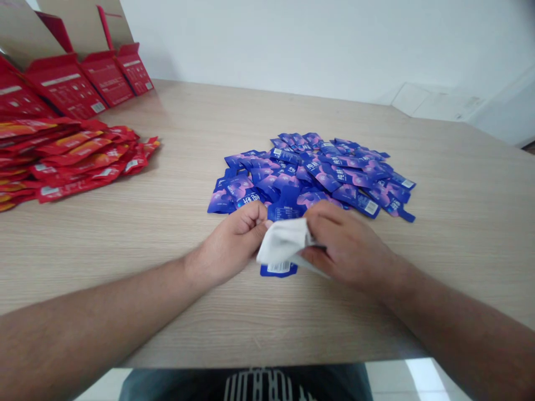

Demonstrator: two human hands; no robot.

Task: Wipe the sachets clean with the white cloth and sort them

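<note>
Both my hands meet over the wooden table (267,328), just in front of a heap of several small blue packets (311,172). My left hand (232,242) pinches the left edge of a white pouch (282,242). My right hand (345,245) grips the pouch's right side, fingers curled round it. A blue packet (278,269) with a barcode label shows under the pouch; whether a hand holds it I cannot tell.
A pile of several red packets (71,159) lies at the far left. Behind it stand open red cardboard boxes (83,78). A white wall runs along the table's far edge.
</note>
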